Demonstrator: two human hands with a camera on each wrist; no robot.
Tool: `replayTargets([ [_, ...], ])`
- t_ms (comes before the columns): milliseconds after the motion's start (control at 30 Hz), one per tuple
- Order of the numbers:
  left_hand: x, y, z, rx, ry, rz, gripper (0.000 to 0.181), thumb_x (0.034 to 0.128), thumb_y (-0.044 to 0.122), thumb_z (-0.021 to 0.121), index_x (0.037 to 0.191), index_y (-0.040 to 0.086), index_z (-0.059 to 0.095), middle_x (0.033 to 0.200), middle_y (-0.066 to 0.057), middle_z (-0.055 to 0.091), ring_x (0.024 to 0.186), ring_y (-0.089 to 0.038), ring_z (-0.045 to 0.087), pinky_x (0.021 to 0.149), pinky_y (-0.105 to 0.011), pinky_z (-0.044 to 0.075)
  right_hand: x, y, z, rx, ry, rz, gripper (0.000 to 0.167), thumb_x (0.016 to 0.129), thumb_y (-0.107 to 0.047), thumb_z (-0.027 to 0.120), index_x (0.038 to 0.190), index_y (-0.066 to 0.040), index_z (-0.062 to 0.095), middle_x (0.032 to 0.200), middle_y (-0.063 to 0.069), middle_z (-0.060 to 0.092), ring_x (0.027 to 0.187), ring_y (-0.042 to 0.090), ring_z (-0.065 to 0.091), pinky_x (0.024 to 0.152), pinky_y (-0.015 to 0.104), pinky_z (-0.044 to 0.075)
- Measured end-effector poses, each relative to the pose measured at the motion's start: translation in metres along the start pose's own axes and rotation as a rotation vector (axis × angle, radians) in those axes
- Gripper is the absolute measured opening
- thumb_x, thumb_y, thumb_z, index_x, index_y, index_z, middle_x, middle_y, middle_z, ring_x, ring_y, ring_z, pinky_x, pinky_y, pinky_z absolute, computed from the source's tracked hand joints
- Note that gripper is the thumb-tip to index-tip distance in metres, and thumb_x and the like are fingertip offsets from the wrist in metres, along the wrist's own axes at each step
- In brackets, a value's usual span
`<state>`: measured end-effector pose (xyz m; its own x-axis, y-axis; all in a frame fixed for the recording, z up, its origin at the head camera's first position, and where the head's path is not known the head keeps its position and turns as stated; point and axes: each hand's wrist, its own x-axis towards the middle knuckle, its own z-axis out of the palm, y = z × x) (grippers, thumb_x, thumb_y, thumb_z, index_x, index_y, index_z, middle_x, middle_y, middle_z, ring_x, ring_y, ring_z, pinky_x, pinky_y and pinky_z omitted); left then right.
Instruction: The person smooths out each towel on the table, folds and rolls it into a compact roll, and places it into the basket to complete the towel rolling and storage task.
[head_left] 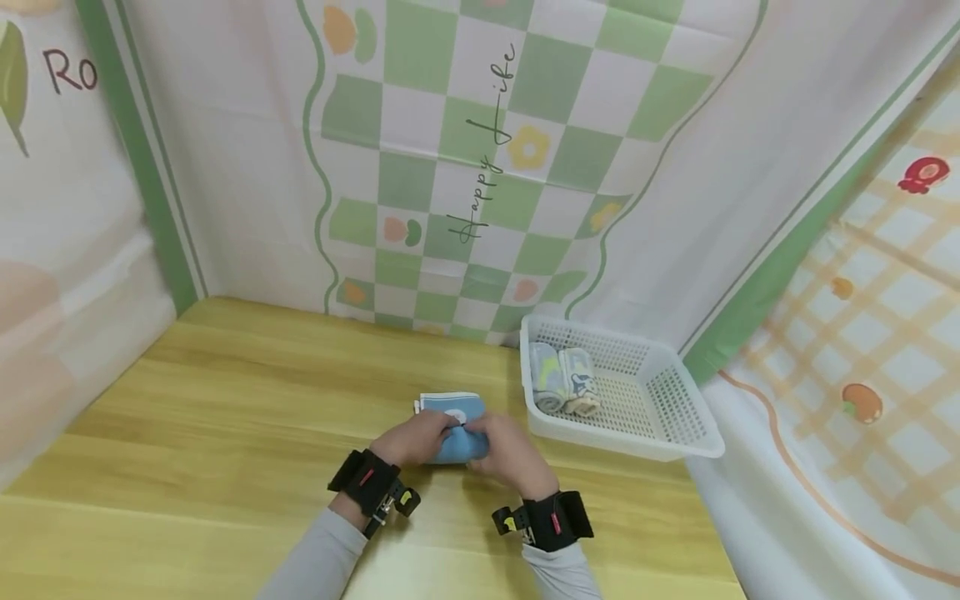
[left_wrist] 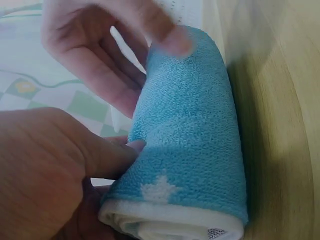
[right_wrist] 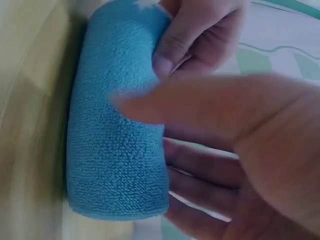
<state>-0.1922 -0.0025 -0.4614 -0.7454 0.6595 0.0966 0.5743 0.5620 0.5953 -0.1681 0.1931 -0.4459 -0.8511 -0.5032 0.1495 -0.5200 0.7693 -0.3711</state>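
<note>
A blue terry towel [head_left: 459,446] with a pale edge lies partly rolled on the table; its far part is flat. The roll [left_wrist: 187,120] shows a white star near its left end, where layers spiral inside. My left hand [head_left: 414,439] pinches that left end, thumb on the near side of the roll. With thumb over the roll and fingers on its far side, my right hand [head_left: 513,454] holds the other half. In the right wrist view the right thumb [right_wrist: 150,105] is blurred against the blue cloth.
A white plastic basket [head_left: 637,437] stands to the right at the back of the wooden table [head_left: 225,425]. Two rolled towels, one grey-and-yellow [head_left: 547,375] and one patterned [head_left: 579,379], lie at its left side. Printed curtains [head_left: 480,167] hang behind and at both sides.
</note>
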Motion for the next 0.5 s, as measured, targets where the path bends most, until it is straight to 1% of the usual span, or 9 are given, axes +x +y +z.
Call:
replayTargets([
  [67,-0.001,0.002,0.001,0.001,0.021,-0.004,0.02,0.102,-0.002,0.051,0.106,0.001,0.07,0.086,-0.005,0.062,0.076,-0.014,0.052,0.069,-0.027,0.042,-0.003,0.0,0.002,0.009,0.007,0.008,0.04,0.073,0.001,0.084,0.112,0.003,0.074,0.111,0.014,0.073,0.103,0.029,0.068,0.089,0.043,0.056],
  [100,0.0,0.004,0.0,0.01,0.045,-0.001,0.019,0.1009,-0.002,0.053,0.106,0.0,0.07,0.087,-0.005,0.064,0.077,-0.015,0.055,0.07,-0.028,0.045,-0.003,0.0,0.004,0.004,0.016,0.007,0.039,0.075,0.002,0.084,0.112,0.003,0.073,0.111,0.015,0.073,0.105,0.03,0.068,0.091,0.044,0.056],
  [200,0.001,0.009,-0.003,0.06,0.141,0.034,0.019,0.094,-0.005,0.061,0.106,0.0,0.074,0.096,-0.008,0.072,0.089,-0.021,0.065,0.08,-0.035,0.053,-0.002,0.002,0.008,-0.023,0.048,0.002,0.034,0.08,0.004,0.08,0.114,0.002,0.072,0.112,0.015,0.072,0.106,0.031,0.068,0.092,0.045,0.055],
  [267,0.001,0.012,-0.006,0.093,0.175,0.05,0.023,0.0881,-0.007,0.065,0.108,0.001,0.076,0.1,-0.008,0.074,0.089,-0.021,0.066,0.081,-0.036,0.054,-0.001,0.002,0.009,-0.038,0.045,-0.005,0.032,0.083,0.003,0.077,0.115,0.001,0.071,0.113,0.014,0.072,0.106,0.031,0.067,0.092,0.044,0.055],
  [300,0.0,0.014,-0.007,0.103,0.177,0.053,0.025,0.0853,-0.008,0.067,0.107,0.002,0.077,0.099,-0.007,0.074,0.087,-0.02,0.066,0.08,-0.034,0.053,0.0,0.003,0.01,-0.045,0.035,-0.005,0.031,0.085,0.003,0.076,0.115,0.0,0.07,0.112,0.013,0.072,0.106,0.03,0.067,0.091,0.044,0.055],
  [333,0.0,0.015,-0.008,0.105,0.167,0.057,0.025,0.083,-0.008,0.069,0.103,0.003,0.077,0.094,-0.005,0.073,0.081,-0.017,0.062,0.075,-0.031,0.05,0.0,0.003,0.01,-0.044,0.023,-0.001,0.03,0.087,0.002,0.074,0.116,0.0,0.07,0.113,0.013,0.072,0.106,0.029,0.067,0.091,0.043,0.055],
  [400,-0.002,0.017,-0.009,0.091,0.126,0.048,0.018,0.0813,-0.006,0.072,0.095,0.005,0.077,0.084,0.0,0.068,0.071,-0.012,0.052,0.066,-0.025,0.041,0.001,0.003,0.01,-0.025,-0.009,0.009,0.026,0.091,-0.001,0.07,0.117,0.001,0.07,0.114,0.013,0.072,0.107,0.028,0.068,0.092,0.043,0.055],
  [433,-0.003,0.017,-0.009,0.089,0.109,0.044,0.014,0.0813,-0.004,0.074,0.091,0.006,0.076,0.08,0.002,0.064,0.068,-0.011,0.047,0.064,-0.024,0.037,0.001,0.003,0.009,-0.01,-0.03,0.015,0.025,0.094,-0.002,0.068,0.118,0.001,0.069,0.115,0.014,0.072,0.109,0.029,0.067,0.093,0.043,0.055],
  [500,-0.004,0.016,-0.008,0.073,0.085,0.036,0.012,0.0805,-0.003,0.076,0.085,0.008,0.074,0.075,0.003,0.059,0.066,-0.009,0.042,0.062,-0.023,0.032,0.001,0.002,0.009,0.016,-0.067,0.021,0.022,0.098,-0.005,0.064,0.119,0.002,0.069,0.115,0.014,0.072,0.109,0.028,0.068,0.093,0.044,0.055],
])
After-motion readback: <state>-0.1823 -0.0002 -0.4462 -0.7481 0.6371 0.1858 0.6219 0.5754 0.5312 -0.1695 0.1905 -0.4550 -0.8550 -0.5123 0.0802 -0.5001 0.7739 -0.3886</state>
